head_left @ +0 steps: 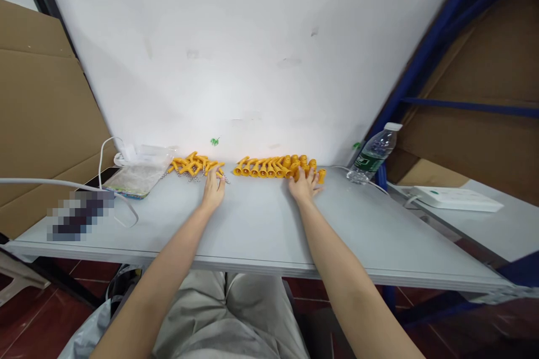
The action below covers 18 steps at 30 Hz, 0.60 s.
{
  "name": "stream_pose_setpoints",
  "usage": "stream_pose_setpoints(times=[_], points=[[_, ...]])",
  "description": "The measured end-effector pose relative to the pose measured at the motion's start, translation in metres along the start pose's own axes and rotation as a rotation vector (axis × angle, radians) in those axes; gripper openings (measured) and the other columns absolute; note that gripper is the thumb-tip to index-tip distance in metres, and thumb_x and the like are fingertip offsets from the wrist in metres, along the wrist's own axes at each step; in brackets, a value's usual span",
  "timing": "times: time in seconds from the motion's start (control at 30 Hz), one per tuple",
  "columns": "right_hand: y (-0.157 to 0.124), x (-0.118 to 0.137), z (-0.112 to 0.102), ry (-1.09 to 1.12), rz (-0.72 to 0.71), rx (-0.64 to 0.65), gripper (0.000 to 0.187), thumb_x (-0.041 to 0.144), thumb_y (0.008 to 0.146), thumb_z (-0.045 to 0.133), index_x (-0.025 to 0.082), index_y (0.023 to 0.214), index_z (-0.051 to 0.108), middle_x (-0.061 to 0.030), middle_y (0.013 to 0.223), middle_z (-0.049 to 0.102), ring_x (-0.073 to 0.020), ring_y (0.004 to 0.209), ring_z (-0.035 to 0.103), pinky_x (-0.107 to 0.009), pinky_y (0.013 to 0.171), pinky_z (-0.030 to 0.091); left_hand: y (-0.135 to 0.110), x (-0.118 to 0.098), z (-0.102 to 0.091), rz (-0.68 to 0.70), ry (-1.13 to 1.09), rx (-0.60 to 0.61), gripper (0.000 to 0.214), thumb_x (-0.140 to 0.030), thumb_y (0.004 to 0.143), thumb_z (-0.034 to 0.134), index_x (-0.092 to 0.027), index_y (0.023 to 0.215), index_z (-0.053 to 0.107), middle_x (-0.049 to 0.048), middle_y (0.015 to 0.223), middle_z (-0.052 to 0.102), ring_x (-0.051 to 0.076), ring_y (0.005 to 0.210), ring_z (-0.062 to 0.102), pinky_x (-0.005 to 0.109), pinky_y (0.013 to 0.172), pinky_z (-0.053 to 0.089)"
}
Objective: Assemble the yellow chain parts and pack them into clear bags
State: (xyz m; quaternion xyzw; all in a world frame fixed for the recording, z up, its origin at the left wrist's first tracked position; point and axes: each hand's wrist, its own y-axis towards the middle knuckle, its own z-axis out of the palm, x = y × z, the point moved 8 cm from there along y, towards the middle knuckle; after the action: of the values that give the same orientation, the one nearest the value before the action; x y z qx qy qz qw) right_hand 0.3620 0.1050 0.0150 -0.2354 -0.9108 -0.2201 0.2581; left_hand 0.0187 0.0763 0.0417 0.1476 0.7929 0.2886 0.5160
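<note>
My left hand (214,188) is at the right end of a loose pile of yellow plastic pieces (189,164) with small metal ball chains. Its thumb and forefinger are closed on one yellow piece with a chain. To the right, a neat row of yellow horn-shaped pieces (263,171) lies with round, flared ends facing me. My right hand (304,186) reaches over the right part of this row, with a yellow piece between thumb and fingers; the other fingers are spread. More yellow pieces (303,160) stand behind it, and one yellow piece (322,175) is just right of the fingers.
A water bottle (373,157) leans at the table's right, by a blue post. At left lie a clear plastic bag (141,174), a white cable (76,182) and a blurred dark object (80,216). A white board (261,67) rises behind; a white power strip (457,199) lies far right.
</note>
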Motion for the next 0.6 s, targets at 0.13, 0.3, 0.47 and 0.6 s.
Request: stream_pose_setpoints(times=[0.13, 0.3, 0.47, 0.6], points=[[-0.004, 0.005, -0.003, -0.019, -0.013, 0.03, 0.063, 0.038, 0.089, 0.035, 0.027, 0.151, 0.03, -0.0075, 0.162, 0.008, -0.0327, 0.148, -0.002, -0.068, 0.11, 0.003, -0.001, -0.001, 0.001, -0.012, 0.002, 0.002, 0.036, -0.028, 0.091, 0.044, -0.02, 0.126, 0.044, 0.0134, 0.124, 0.053, 0.019, 0.098, 0.059, 0.041, 0.097, 0.044], [-0.007, 0.006, 0.001, -0.085, -0.005, 0.108, 0.057, 0.039, 0.093, 0.031, 0.026, 0.148, 0.039, -0.0072, 0.162, 0.011, -0.0306, 0.148, -0.006, -0.067, 0.111, 0.001, -0.001, 0.0, 0.002, -0.035, 0.009, 0.012, 0.037, -0.027, 0.09, 0.044, -0.02, 0.127, 0.044, 0.0134, 0.126, 0.053, 0.019, 0.099, 0.06, 0.04, 0.096, 0.044], [-0.007, 0.003, 0.01, -0.17, 0.029, 0.199, 0.057, 0.042, 0.095, 0.027, 0.023, 0.147, 0.04, -0.0118, 0.161, 0.016, -0.0315, 0.148, -0.009, -0.068, 0.109, -0.006, -0.001, 0.003, 0.002, -0.046, 0.03, 0.013, 0.037, -0.026, 0.089, 0.044, -0.02, 0.126, 0.044, 0.0133, 0.123, 0.055, 0.02, 0.1, 0.06, 0.042, 0.097, 0.044], [-0.007, 0.0, 0.016, -0.175, 0.024, 0.221, 0.059, 0.041, 0.095, 0.028, 0.018, 0.147, 0.039, -0.0167, 0.159, 0.02, -0.0329, 0.148, -0.007, -0.069, 0.108, -0.007, -0.001, 0.004, 0.003, -0.029, 0.019, 0.005, 0.037, -0.027, 0.09, 0.044, -0.021, 0.127, 0.045, 0.0126, 0.122, 0.056, 0.02, 0.099, 0.061, 0.043, 0.096, 0.045]])
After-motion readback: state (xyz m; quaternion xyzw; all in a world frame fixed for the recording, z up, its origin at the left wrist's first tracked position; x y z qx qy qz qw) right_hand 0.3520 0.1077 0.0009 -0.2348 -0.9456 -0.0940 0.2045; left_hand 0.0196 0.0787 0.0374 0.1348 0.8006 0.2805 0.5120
